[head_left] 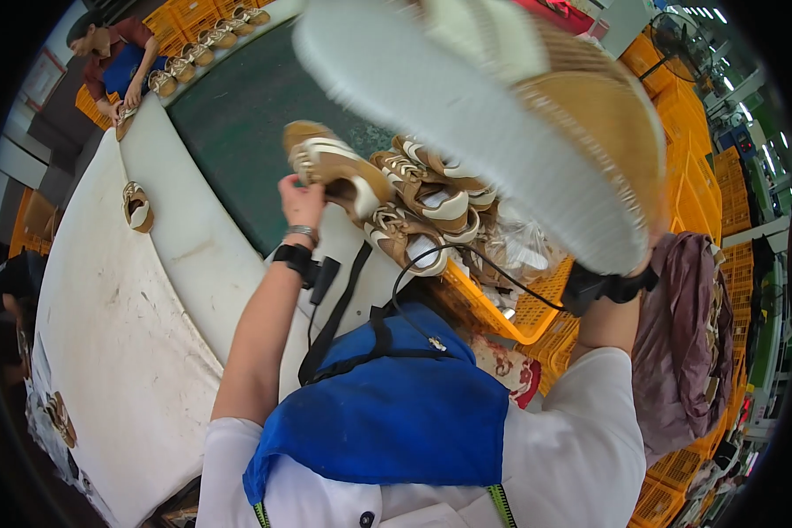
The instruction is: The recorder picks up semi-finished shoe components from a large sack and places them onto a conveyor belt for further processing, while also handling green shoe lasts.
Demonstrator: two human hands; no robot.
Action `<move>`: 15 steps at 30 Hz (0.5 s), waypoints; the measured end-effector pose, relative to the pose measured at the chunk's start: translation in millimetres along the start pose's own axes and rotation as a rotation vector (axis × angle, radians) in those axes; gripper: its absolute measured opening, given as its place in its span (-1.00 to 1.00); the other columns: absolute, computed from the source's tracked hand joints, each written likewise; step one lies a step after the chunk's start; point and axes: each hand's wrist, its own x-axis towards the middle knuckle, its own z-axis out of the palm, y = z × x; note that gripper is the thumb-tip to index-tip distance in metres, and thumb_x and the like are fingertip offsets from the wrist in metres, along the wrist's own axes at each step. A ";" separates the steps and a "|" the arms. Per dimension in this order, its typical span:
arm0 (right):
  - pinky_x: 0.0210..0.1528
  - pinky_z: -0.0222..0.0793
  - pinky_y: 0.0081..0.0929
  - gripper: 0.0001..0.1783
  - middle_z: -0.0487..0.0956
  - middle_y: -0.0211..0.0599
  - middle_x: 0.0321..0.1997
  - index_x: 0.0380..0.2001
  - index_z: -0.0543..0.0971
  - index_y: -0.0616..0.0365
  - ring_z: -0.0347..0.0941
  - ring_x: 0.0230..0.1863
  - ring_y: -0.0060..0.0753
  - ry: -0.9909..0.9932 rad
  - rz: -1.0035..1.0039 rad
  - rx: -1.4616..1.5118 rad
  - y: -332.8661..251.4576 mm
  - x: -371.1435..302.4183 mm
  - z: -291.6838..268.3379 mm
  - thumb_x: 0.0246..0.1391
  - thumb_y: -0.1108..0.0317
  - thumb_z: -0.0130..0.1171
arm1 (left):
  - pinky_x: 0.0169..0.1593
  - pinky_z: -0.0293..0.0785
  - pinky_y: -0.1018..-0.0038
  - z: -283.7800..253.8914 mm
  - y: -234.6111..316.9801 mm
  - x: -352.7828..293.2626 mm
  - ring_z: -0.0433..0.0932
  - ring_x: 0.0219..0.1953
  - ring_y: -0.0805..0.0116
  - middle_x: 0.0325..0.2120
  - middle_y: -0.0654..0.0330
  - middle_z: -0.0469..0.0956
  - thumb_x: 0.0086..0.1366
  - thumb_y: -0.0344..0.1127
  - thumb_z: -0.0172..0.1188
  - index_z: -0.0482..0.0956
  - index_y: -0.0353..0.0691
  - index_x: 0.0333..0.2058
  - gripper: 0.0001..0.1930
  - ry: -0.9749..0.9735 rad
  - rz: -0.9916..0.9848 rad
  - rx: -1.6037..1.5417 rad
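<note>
My left hand (303, 202) pinches the side of a tan-and-white lace-up sneaker (334, 163), tilted above the pale work table. Close in front of me, my right hand (649, 250) holds up another sneaker (502, 123) by its heel end. Its pale sole faces me, blurred, and it hides most of that hand's fingers. Between the two hands, several matching sneakers (422, 189) are heaped at the table's edge, some with white paper inside. Dark bands sit on both my wrists.
A yellow crate (493, 304) with clear plastic bags (524, 238) stands at the right. A black cable (493, 260) crosses it. One sneaker (136, 208) lies on the left of the table (106, 326). Beyond the green belt (238, 106), a co-worker (119, 53) handles a shoe beside a row of sneakers (200, 55).
</note>
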 end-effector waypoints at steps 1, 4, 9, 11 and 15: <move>0.13 0.21 -0.32 -0.29 0.30 -0.08 0.11 0.13 0.13 0.33 0.28 0.11 -0.27 -0.026 -0.049 0.101 -14.4 -3.4 -0.3 0.03 0.07 0.04 | -0.50 0.52 0.49 -14.7 0.8 8.5 0.50 -0.44 0.36 -0.41 0.13 0.41 -0.02 -0.44 0.13 0.20 -0.25 -0.11 -0.54 0.077 -0.008 -0.039; -0.20 0.37 -0.57 -0.51 0.49 -0.29 -0.18 -0.04 0.35 0.31 0.44 -0.23 -0.49 0.132 0.025 -0.659 -48.7 -2.2 -35.4 0.01 0.23 0.12 | -0.49 0.55 0.48 -51.0 14.7 15.1 0.48 -0.48 0.35 -0.39 0.12 0.38 -0.02 -0.44 0.11 0.23 -0.28 -0.13 -0.57 0.133 -0.015 -0.118; -0.37 0.35 -0.49 -0.69 0.51 -0.17 -0.41 -0.28 0.47 0.20 0.46 -0.44 -0.33 0.077 0.090 -1.769 -27.8 21.3 -98.7 -0.16 0.36 0.22 | -0.48 0.48 0.46 -95.2 -1.2 -14.0 0.44 -0.50 0.39 -0.48 0.19 0.34 -0.05 -0.42 0.11 0.26 -0.27 -0.11 -0.55 -0.057 0.171 0.236; -0.33 0.36 -0.42 -0.68 0.52 -0.13 -0.39 -0.29 0.48 0.19 0.47 -0.40 -0.21 0.044 0.202 -1.714 -17.7 23.0 -112.7 -0.18 0.33 0.22 | -0.42 0.44 0.42 -96.2 -17.5 -35.9 0.45 -0.49 0.32 -0.50 0.17 0.36 -0.07 -0.40 0.12 0.30 -0.27 -0.13 -0.56 -0.133 0.298 0.481; -0.18 0.35 -0.33 -0.66 0.54 -0.10 -0.34 -0.27 0.51 0.14 0.47 -0.26 -0.10 -0.216 0.429 -1.646 33.6 33.6 -143.0 -0.21 0.30 0.21 | -0.27 0.44 0.37 -64.7 -54.1 -85.3 0.45 -0.38 0.14 -0.36 0.03 0.38 -0.07 -0.29 0.20 0.32 -0.26 -0.09 -0.49 -0.271 0.407 0.558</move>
